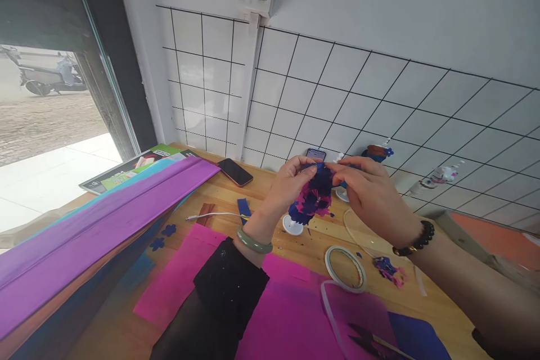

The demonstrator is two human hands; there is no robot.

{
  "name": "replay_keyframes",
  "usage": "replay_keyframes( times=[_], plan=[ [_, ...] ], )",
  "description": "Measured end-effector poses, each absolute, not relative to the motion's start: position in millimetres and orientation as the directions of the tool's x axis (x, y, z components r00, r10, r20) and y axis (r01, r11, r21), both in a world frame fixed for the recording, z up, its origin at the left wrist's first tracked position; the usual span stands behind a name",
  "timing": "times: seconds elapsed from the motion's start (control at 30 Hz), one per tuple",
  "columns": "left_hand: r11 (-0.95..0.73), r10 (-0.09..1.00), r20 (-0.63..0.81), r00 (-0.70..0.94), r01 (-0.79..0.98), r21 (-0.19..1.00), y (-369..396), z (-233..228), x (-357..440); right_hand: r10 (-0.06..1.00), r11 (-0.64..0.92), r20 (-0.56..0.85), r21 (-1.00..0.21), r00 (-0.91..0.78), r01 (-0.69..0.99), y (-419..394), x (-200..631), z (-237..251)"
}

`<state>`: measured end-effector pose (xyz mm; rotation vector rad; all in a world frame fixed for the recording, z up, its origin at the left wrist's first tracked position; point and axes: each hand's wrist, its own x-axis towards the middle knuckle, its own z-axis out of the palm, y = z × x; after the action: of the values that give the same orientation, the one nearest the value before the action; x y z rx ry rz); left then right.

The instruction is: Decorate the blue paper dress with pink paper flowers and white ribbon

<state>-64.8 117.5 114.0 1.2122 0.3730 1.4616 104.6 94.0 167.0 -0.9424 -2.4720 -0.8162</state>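
Note:
A small figure-like form (315, 198) wrapped in dark blue and magenta crepe paper stands on a round white base (292, 225). At its top, my left hand (294, 180) pinches a bit of blue paper (321, 169) between thumb and fingers. From the other side my right hand (369, 188) has its fingers closed at the same blue paper, partly hiding the form's upper end. Below lie a roll of tape (346, 247), scissors (371, 343) and a heap of blue and pink paper scraps (388, 271).
Magenta paper sheets (291, 315) cover the table front. Folded purple paper (109, 236) lies at left, near a black phone (235, 172) and blue paper flowers (169, 230). Another wrapped form (374, 153) and a second phone (315, 154) stand by the tiled wall (287, 90).

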Motion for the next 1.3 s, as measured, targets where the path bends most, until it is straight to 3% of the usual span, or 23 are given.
replay_keyframes(
  times=[0.23,0.43,0.57,0.8,1.03,1.2,1.3],
  plan=[
    [-0.336,0.866,0.477,0.151,-0.532,0.777,118.6,112.7,-65.2,0.439,0.508,0.304,0.692,-0.845,0.513,83.2,97.2,173.9],
    [-0.352,0.863,0.486,0.138,-0.527,0.774,120.4,112.1,-63.5,0.479,0.46,0.181,0.782,-0.859,0.421,77.2,89.3,178.8],
    [-0.371,0.858,0.498,0.129,-0.514,0.773,122.1,111.3,-64.8,0.475,0.561,0.187,0.689,-0.86,0.459,79.8,89.3,184.6],
    [-0.362,0.861,0.49,0.14,-0.508,0.782,123.0,109.5,-65.0,0.499,0.625,0.393,0.454,-0.772,0.635,88.6,104.1,176.7],
    [-0.394,0.857,0.501,0.121,-0.474,0.787,122.3,108.7,-64.2,0.505,0.634,0.319,0.493,-0.802,0.596,84.9,103.3,175.4],
    [-0.389,0.86,0.495,0.121,-0.472,0.791,121.4,110.1,-64.8,0.542,0.641,0.447,0.327,-0.711,0.695,91.7,102.4,173.0],
    [-0.376,0.866,0.484,0.125,-0.476,0.795,120.9,110.9,-64.9,0.531,0.638,0.45,0.345,-0.718,0.688,90.7,102.7,173.0]
  ],
)
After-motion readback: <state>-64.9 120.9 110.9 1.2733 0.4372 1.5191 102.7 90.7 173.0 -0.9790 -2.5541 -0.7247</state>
